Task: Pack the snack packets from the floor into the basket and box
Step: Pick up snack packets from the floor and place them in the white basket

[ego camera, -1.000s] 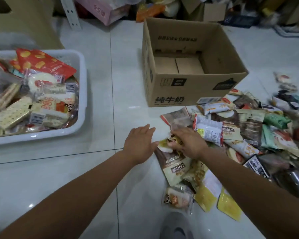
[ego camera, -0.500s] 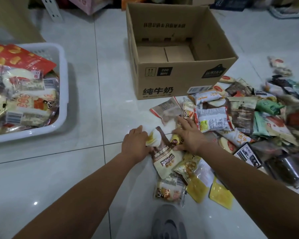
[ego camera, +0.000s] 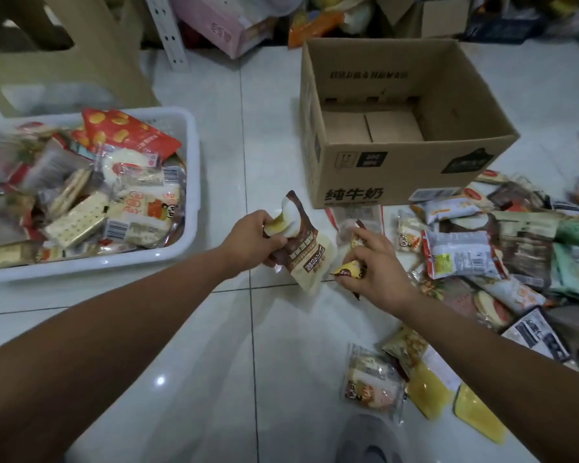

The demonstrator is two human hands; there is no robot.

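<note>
Packets have come up off the floor (ego camera: pixel 214 345) since half a second ago. My left grip (ego camera: pixel 251 240), then low on the tiles at the pile's edge, is now raised and clenched round a brown-and-cream packet (ego camera: pixel 306 259) and a pale white-and-yellow packet (ego camera: pixel 283 220). Both hang above the floor between basket and box. My right grip (ego camera: pixel 378 265) has lifted too and pinches a small yellow packet (ego camera: pixel 350 270).

The white basket (ego camera: pixel 194 182) on the left is heaped with packets: a red packet (ego camera: pixel 127 133) with yellow rounds lies on top, with cracker packs (ego camera: pixel 77 222) and barcoded wrappers beneath. The cardboard box (ego camera: pixel 398 172) stands open ahead, its bottom flaps showing inside. The remaining snack packets (ego camera: pixel 465 255) lie spread over the floor to my right, the nearest against the box's front wall.
</note>
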